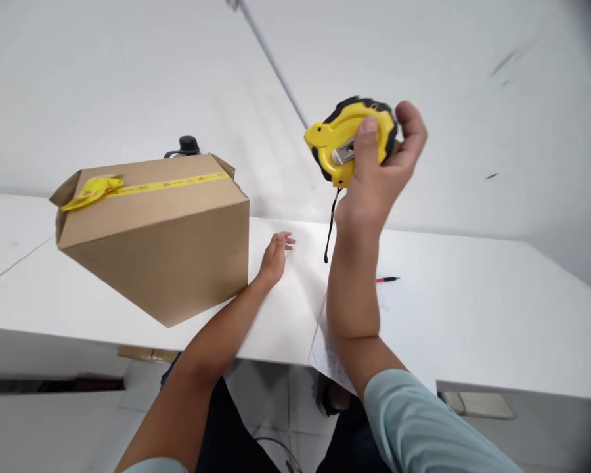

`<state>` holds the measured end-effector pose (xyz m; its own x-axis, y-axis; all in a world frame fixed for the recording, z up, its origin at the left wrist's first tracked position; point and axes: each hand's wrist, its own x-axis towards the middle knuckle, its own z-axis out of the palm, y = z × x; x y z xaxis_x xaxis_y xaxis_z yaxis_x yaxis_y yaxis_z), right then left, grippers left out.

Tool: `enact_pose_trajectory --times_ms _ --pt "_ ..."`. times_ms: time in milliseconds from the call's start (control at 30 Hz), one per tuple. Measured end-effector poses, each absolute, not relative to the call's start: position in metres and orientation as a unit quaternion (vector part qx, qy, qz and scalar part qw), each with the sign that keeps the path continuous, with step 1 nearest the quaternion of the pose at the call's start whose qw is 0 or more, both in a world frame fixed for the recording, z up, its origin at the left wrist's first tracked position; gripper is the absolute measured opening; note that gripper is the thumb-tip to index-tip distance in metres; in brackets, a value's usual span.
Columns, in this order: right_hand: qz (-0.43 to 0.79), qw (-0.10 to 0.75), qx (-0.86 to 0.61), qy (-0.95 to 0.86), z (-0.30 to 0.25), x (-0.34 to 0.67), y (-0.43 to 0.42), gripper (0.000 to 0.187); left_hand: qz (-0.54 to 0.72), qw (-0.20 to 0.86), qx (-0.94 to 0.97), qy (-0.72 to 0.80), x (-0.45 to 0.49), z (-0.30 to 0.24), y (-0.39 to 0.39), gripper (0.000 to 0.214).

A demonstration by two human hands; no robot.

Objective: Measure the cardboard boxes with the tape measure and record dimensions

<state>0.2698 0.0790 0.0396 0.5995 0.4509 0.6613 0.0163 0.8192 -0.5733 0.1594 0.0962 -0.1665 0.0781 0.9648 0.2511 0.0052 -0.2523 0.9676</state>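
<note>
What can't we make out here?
All in the head view:
- Tape measure: blade blurred, no scale readable; its tip is cut off by the top edge.
- Pen: rest hidden by the right forearm.
- Black-capped object: mostly behind the cardboard box.
- Marks on the paper: too small and faint.

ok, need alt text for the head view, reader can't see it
A person's right hand holds up a yellow-and-black tape measure, its blade extended toward the upper left. The empty left hand is beside a cardboard box on a white table. A red-and-black pen shows past the right forearm.
</note>
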Motion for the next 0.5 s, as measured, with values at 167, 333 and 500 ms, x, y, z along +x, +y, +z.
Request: enact_pose_trajectory --times_ms 167,333,500 --pt "0.149 0.722 -0.378 -0.560 -0.003 0.299 0.152 0.079 0.526 0.477 0.591 0.383 0.162 -0.163 0.097 0.075" --pt "0.306 0.693 -0.526 -0.386 -0.066 0.304 0.123 0.097 0.507 0.592 0.504 0.373 0.171 -0.147 0.094 0.079" --pt "0.345 0.637 -0.581 -0.371 -0.120 0.284 0.062 0.087 0.497 0.738 0.366 0.271 0.172 -0.129 0.086 0.075"
